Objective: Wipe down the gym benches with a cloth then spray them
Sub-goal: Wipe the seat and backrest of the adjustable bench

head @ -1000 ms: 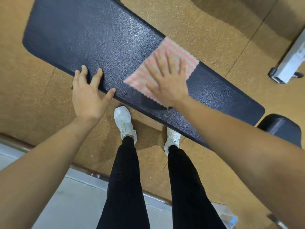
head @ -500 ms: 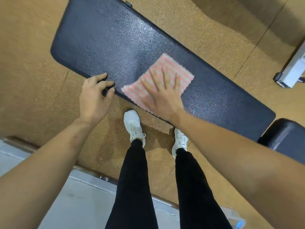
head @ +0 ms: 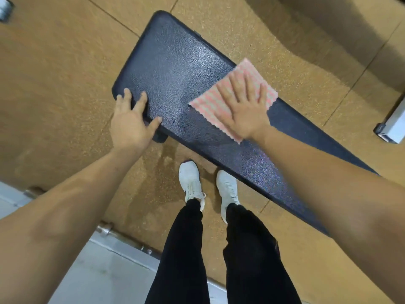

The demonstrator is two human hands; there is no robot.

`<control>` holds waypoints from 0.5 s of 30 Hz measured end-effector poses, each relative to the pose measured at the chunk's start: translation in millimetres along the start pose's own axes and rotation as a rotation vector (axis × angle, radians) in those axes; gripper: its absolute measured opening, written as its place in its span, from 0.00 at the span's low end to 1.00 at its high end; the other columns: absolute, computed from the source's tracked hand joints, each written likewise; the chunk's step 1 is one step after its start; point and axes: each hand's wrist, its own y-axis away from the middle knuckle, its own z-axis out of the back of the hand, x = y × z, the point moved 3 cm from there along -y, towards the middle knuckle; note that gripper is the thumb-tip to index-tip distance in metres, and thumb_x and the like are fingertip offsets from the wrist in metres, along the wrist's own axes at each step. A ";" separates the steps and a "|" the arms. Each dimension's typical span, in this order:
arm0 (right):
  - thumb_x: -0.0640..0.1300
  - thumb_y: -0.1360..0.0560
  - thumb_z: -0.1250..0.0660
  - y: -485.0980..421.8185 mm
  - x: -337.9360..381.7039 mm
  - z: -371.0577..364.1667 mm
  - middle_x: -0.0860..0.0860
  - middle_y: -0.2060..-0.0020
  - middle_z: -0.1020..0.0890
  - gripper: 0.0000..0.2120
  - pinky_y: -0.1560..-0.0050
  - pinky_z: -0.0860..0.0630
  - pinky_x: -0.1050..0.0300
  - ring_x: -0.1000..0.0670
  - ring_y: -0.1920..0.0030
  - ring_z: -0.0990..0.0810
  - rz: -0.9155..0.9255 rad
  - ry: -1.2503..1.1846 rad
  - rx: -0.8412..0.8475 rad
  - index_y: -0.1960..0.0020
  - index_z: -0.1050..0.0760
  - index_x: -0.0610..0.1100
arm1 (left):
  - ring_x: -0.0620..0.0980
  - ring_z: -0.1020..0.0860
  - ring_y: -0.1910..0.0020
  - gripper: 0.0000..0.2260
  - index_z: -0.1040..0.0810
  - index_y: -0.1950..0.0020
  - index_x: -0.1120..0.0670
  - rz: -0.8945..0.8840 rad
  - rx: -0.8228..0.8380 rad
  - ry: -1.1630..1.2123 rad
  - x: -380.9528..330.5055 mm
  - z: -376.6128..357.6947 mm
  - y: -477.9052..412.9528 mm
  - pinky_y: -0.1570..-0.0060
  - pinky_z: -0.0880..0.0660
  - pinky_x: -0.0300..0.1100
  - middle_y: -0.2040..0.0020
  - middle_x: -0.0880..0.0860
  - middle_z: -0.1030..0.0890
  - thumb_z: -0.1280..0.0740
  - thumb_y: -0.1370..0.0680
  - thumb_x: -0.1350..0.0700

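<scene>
A long dark blue padded gym bench point(head: 175, 69) runs diagonally from upper left to lower right. A pink and white striped cloth point(head: 208, 102) lies flat on its pad near the middle. My right hand point(head: 243, 108) presses flat on the cloth with fingers spread. My left hand point(head: 131, 121) grips the bench's near left corner, fingers on the pad and thumb along the edge. No spray bottle is in view.
My feet in white shoes point(head: 190, 181) stand on the tan speckled floor point(head: 54, 84) just in front of the bench. A white equipment foot point(head: 392, 126) sits at the right edge. A metal floor strip point(head: 129, 240) and grey tiles lie behind me.
My right hand slid the cloth across the pad toward the bench's far edge. My left hand shifted along the near edge to the left corner. The view moved toward the bench's left end.
</scene>
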 end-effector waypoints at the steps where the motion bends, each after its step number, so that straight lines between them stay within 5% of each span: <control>1: 0.72 0.20 0.58 -9.8 -5.3 6.0 0.50 0.17 0.60 0.35 0.25 0.63 0.27 0.38 0.19 0.62 -0.049 -0.037 -0.004 0.18 0.61 0.60 | 0.63 0.44 0.19 0.34 0.36 0.19 0.49 0.002 0.013 -0.023 0.2 1.2 -1.1 0.21 0.42 0.55 0.18 0.60 0.42 0.30 0.22 0.40; 7: 0.68 0.19 0.60 -36.3 7.2 21.1 0.49 0.17 0.60 0.35 0.25 0.64 0.27 0.36 0.19 0.63 -0.201 -0.112 -0.040 0.18 0.63 0.55 | 0.63 0.44 0.19 0.34 0.35 0.20 0.50 -0.009 0.046 -0.046 1.7 1.4 -5.1 0.21 0.42 0.56 0.18 0.60 0.42 0.31 0.22 0.39; 15: 0.67 0.20 0.50 3.2 107.1 -15.1 0.48 0.17 0.49 0.34 0.27 0.57 0.23 0.32 0.19 0.55 0.310 0.123 0.035 0.18 0.47 0.56 | 0.60 0.46 0.18 0.32 0.36 0.19 0.48 -0.010 0.110 0.004 5.6 8.4 -4.2 0.28 0.32 0.57 0.16 0.56 0.44 0.31 0.20 0.43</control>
